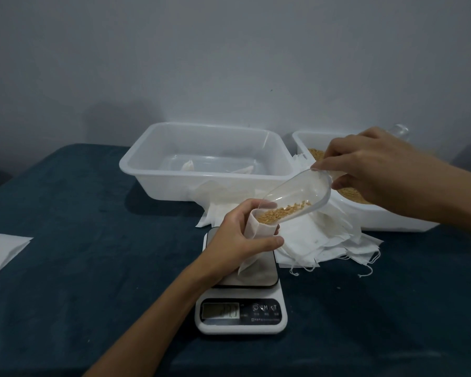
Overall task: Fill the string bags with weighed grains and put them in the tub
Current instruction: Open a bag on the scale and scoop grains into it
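My left hand (pixel 238 235) grips a small white string bag (pixel 252 235) upright over the steel platform of a digital kitchen scale (pixel 242 289), which sits at the middle of a dark blue table (pixel 93 254); my fingers and thumb curl around the bag's neck and hold its mouth open. My right hand (pixel 375 170) pinches the handle end of a clear plastic scoop (pixel 294 197), tilted down so that its lip rests inside the bag's mouth. Golden-brown grains (pixel 280 212) lie along the lower part of the scoop, down to the bag's opening. I cannot read the scale's display. Just behind the scale stands a large translucent white tub (pixel 204 161) with a couple of white bags lying at its bottom. Behind and to the right of the scale, partly under my right hand, a second white container (pixel 378 219) holds more grain. Between the scale and these two containers lies a loose pile of flat empty bags (pixel 324 240) with thin drawstrings trailing onto the table. Far left of the scale, a white sheet (pixel 3 251) lies at the table's edge.
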Motion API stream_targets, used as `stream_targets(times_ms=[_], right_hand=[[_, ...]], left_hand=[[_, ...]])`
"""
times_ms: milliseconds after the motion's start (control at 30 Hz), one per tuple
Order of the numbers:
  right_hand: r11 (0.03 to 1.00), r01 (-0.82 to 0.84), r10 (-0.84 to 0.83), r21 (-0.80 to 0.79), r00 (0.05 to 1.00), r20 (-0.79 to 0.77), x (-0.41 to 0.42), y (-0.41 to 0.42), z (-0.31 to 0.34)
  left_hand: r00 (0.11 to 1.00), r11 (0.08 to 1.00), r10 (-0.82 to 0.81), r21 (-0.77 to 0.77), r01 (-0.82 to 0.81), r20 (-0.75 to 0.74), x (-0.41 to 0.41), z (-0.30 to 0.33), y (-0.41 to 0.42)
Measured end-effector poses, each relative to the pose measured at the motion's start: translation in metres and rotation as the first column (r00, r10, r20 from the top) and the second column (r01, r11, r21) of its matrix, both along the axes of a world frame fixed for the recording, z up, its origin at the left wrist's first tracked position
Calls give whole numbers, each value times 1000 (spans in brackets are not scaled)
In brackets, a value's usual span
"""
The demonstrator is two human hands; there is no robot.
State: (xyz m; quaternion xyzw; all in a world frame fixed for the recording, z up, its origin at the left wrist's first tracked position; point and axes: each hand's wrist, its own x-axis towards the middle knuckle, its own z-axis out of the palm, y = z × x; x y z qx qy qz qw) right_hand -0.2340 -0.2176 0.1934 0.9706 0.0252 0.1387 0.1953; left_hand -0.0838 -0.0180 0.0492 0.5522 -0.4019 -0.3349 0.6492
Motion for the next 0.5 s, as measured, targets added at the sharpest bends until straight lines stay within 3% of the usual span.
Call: stream_targets(times_ms=[500], right_hand=[[990,-66,79,-128,992,97,-1,10,2]], left_hand=[[1000,999,17,-34,-17,-16,4,-3,-1]])
